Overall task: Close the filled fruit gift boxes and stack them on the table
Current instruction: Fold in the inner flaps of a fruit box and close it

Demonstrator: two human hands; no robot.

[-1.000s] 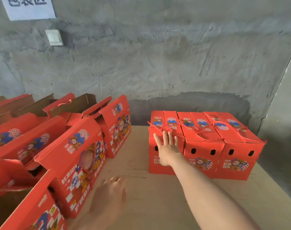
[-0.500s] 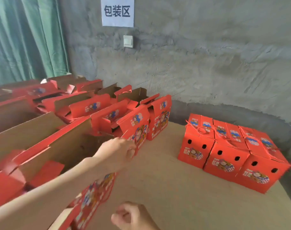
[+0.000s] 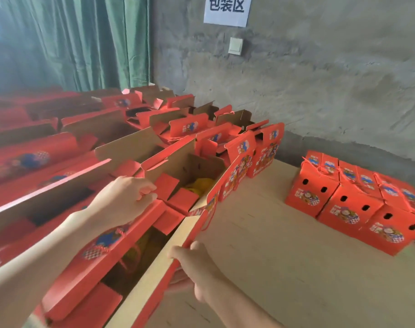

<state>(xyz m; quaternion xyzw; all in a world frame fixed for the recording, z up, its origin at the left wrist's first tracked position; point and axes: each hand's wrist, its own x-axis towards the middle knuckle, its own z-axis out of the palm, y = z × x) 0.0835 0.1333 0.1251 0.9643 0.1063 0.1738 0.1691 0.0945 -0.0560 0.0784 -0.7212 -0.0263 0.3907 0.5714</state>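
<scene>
The nearest open gift box (image 3: 152, 275), standing at the front of the many open boxes (image 3: 190, 129) on the left part of the table (image 3: 272, 268), is now being taken by both hands. Its left flap is being gripped by the left hand (image 3: 123, 200), with fingers curled over the edge. Its right flap is being pinched at the top edge by the right hand (image 3: 190, 263), which a second ago was lying flat on the closed boxes (image 3: 343, 209), well apart at the right. Something yellow is dimly being shown inside. It is judged that the closing of the next box is being started, while three closed ones are being kept in one row, not yet stacked.
</scene>
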